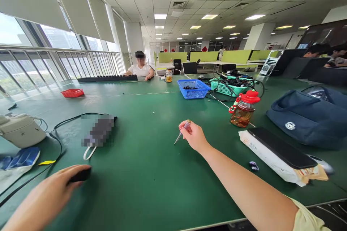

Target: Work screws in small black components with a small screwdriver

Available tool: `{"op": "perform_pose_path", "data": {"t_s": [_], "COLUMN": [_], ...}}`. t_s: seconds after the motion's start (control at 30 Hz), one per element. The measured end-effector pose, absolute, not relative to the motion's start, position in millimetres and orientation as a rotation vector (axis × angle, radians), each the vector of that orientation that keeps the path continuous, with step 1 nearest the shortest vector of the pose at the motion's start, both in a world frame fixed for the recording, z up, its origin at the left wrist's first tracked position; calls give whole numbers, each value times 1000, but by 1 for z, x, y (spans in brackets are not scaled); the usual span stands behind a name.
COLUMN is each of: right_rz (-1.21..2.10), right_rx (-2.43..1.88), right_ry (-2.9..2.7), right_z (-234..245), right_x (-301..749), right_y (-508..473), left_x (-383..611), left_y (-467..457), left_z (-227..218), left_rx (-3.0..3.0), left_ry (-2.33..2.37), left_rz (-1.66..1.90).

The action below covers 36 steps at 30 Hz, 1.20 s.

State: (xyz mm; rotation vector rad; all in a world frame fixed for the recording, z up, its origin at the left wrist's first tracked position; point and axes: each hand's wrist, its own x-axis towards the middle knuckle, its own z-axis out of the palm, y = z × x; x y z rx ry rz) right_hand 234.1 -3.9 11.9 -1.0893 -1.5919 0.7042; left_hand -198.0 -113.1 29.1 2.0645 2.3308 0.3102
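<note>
My right hand (194,135) is closed around a small screwdriver (179,136) over the middle of the green table. Its thin metal shaft slants down to the left, with the tip at or near the tabletop. At the lower left, my left hand (58,184) grips a small black object (80,175) between thumb and fingers; what kind it is I cannot make out. Beyond that hand lies a dark, blurred-out device (99,131) with a white loop and a black cable.
A red-lidded bottle (243,112), a white packet (267,153) with a black phone (282,147) on it, and a blue bag (309,115) stand right. Blue (193,90) and green baskets (230,88) sit farther back. A red tray (72,93) is left; a person (140,68) sits opposite.
</note>
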Motion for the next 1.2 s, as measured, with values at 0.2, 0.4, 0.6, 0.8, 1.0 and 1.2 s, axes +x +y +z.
{"op": "perform_pose_path", "data": {"t_s": [0.2, 0.4, 0.6, 0.8, 1.0, 1.2], "right_rz": [713, 550, 345, 378, 664, 792], "right_rx": [-1088, -1132, -1117, -1141, -1135, -1102], "right_ry": [-1575, -1660, -1887, -1742, -1331, -1146], "right_z": [12, 18, 22, 8, -11, -17], "right_x": [233, 227, 208, 203, 204, 203], "right_y": [-5, -13, -25, -19, 1, 17], "left_x": [-31, 33, 31, 22, 17, 16], "left_y": [-101, -38, -19, -11, -6, -5], "left_z": [59, 45, 15, 9, 7, 6], "left_rx": [2423, 2614, 2419, 2145, 2128, 2157], "left_ry": [1551, 1376, 1299, 1360, 1398, 1364], "left_rz": [323, 499, 548, 619, 636, 652]}}
